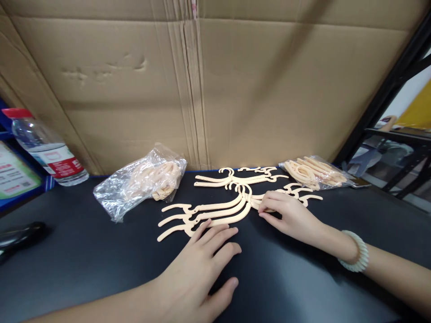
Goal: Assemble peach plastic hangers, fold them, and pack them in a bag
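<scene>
Table: black; all of the front hangers are supported on it.
Left hand: held open, palm down, fingers spread; fingertips are placed at the near left edge of the front hangers. Whether contact is made cannot be told.
Bracelet: pale, beaded; worn on the right wrist, to the right of the front hangers.
Right hand: closed in a pinch; the nearest of the front hangers is gripped by thumb and fingers, just right of its hook.
Black object: partly cut off; positioned well left of the front hangers.
Front hangers: three, cream; laid flat with arms extended, closely nested.
Rear hangers: cream; laid just behind the front hangers, partly overlapped.
Left bag: clear; folded cream parts are contained; located behind and left of the front hangers.
Right bag: clear, similarly filled; located behind and right.
Bottle: red-capped, red-labelled; stood far left of the front hangers, tilted in view.
Cardboard: raised behind the front hangers as a backing.
</scene>
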The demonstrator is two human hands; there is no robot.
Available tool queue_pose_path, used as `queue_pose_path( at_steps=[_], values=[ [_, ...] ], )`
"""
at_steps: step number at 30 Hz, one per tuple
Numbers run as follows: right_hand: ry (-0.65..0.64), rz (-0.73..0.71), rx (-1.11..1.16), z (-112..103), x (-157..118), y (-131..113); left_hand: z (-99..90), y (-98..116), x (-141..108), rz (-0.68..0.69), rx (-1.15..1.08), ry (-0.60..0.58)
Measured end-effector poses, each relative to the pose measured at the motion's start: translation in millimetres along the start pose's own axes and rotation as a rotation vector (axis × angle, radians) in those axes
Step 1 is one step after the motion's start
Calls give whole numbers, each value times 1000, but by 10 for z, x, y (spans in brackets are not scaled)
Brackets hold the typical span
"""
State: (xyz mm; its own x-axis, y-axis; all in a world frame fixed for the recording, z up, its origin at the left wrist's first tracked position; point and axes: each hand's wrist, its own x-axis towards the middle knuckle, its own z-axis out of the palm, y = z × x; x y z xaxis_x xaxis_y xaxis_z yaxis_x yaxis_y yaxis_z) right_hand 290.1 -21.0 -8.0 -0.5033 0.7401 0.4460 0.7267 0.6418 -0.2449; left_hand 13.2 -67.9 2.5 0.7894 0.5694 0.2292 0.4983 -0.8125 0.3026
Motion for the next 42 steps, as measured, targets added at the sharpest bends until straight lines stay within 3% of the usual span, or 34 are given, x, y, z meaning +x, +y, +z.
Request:
queue_pose_path(
  at_steps=[10,16,24,28,35,42],
  values=[
    [6,-1,15,9,-1,2,-15,14,7,9,7,-28],
    [6,-1,14,4,-11,3,0,20,0,-10,1,28],
    [57,25,6,-50,31,21,-35,-11,7,19,-8,-24],
    [102,70,-83,-131,159,217,-50,12,15,65,-25,8],
    [-46,166,-351,-273,622,761,-98,38,32,131,-70,-29],
    [-121,220,-457,-73,936,1045,-122,46,41,135,-85,-14]
  ],
)
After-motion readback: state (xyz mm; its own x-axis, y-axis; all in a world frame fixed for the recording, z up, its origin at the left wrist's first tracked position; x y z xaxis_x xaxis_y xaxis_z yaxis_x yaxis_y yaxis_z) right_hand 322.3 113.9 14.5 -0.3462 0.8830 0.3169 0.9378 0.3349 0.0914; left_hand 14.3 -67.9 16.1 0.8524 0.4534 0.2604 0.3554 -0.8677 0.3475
